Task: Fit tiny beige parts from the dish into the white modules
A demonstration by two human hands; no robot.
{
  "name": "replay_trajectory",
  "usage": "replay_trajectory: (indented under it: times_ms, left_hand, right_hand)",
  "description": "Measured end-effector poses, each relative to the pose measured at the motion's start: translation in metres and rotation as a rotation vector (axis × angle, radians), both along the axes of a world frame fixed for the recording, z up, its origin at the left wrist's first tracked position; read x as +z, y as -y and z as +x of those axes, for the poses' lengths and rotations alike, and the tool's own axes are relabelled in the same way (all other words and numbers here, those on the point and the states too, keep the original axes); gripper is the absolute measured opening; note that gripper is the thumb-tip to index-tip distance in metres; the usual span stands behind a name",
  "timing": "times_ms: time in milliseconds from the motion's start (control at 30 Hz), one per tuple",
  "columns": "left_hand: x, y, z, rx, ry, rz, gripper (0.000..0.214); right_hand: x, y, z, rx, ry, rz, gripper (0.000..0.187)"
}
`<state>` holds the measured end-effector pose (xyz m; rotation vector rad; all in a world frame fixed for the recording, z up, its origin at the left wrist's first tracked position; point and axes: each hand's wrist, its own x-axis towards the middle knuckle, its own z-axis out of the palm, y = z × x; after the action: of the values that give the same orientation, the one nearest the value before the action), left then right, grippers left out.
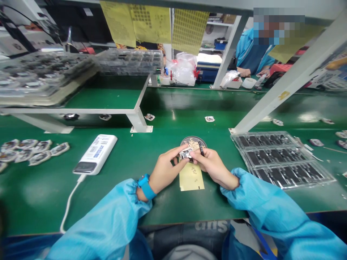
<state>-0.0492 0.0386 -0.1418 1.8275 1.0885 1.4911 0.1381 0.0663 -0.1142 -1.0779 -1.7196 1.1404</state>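
My left hand (166,169) and my right hand (211,164) meet over the green bench, both pinching a small silvery part (185,154). The right hand also grips black tweezers (201,147) between its fingers. Just behind the hands lies a round grey dish (193,141) with small pieces in it. Under the hands rests a yellow sticker sheet (191,178). A blue band circles my left wrist, and both arms wear blue sleeves.
A white power bank (95,153) with a cable lies at left, beyond it several bagged parts (29,150). Clear trays of dark parts (279,159) sit at right. A raised shelf (81,95) carries stacked trays. Another person in blue (251,54) works at the far right.
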Motion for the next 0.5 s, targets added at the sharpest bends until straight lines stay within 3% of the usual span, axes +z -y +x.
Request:
replay_trajectory:
  times_ms: [133,267,367,500]
  left_hand:
    - [-0.0002,0.0008,-0.0009,0.031,-0.053,0.075,0.043]
    - [-0.0017,0.0,-0.0006,0.049,-0.007,0.056,0.042]
    - [-0.0039,-0.0022,0.0006,-0.051,0.164,-0.088,0.048]
    - [-0.0056,-0.0046,0.0033,-0.259,0.422,-0.233,0.056]
  right_hand:
    - [-0.0018,0.0004,-0.0014,-0.056,-0.07,-0.064,0.046]
    - [-0.0012,0.0001,-0.0021,-0.079,-0.032,0.02,0.039]
    - [0.0001,0.0007,-0.004,-0.115,-0.067,0.128,0.033]
    - [0.0006,0.002,-0.0072,-0.035,-0.186,0.124,0.037]
